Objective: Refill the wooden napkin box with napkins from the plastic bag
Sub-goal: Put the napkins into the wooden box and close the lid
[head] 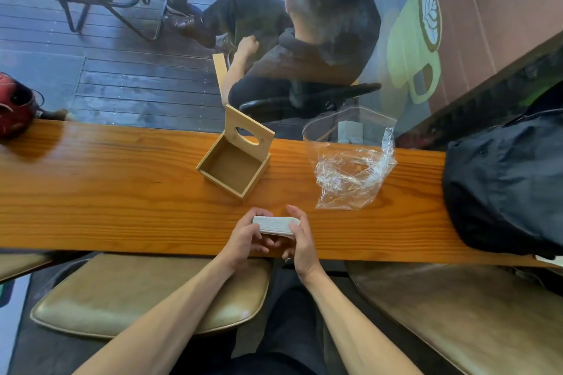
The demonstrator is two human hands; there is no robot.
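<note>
gripping a napkin stack (275,225), both hands (243,239) face the open wooden box (233,169).

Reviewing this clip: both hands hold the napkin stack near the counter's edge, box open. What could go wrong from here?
1. The napkin stack is held by the left hand and right hand at its ends, close to the counter edge; loose sheets could slip off toward the floor.
2. The wooden box looks snug, so the stack may catch on its rim.
3. Its upright lid might drop shut if bumped.
</note>
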